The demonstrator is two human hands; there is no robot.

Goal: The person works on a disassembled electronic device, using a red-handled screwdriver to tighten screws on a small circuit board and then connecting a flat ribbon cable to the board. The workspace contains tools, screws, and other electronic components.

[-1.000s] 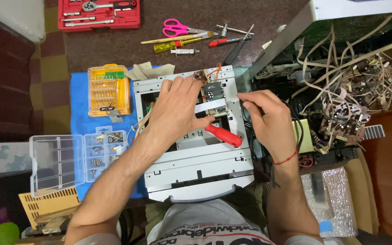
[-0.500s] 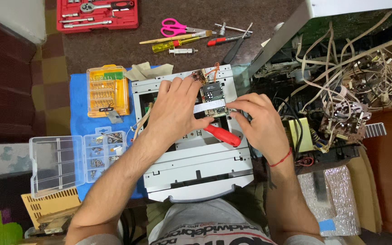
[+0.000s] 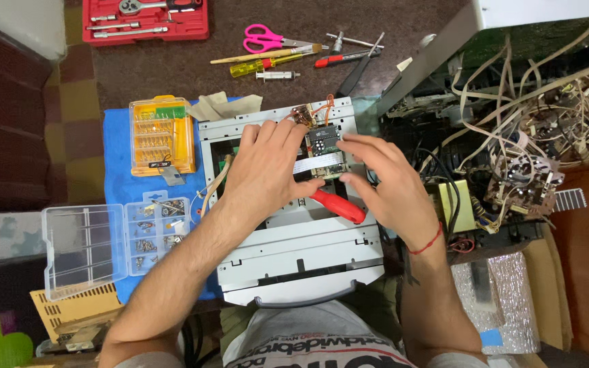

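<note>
A grey metal drive chassis rests on my lap over a blue cloth. At its far edge sits a small circuit board with a white ribbon cable and orange wires. My left hand lies flat on the chassis, its thumb touching the ribbon cable. From the right side, my right hand pinches the board's edge with its fingertips. A red-handled screwdriver lies on the chassis between both hands, with neither hand holding it.
A yellow bit-set case and an open clear parts organiser lie to the left. Pink scissors, a brush, screwdrivers and a red socket-set case lie beyond. An opened machine full of wires stands on the right.
My right hand has shifted left and up onto the circuit board's edge. The left hand has stayed on the chassis, and the screwdriver has not moved.
</note>
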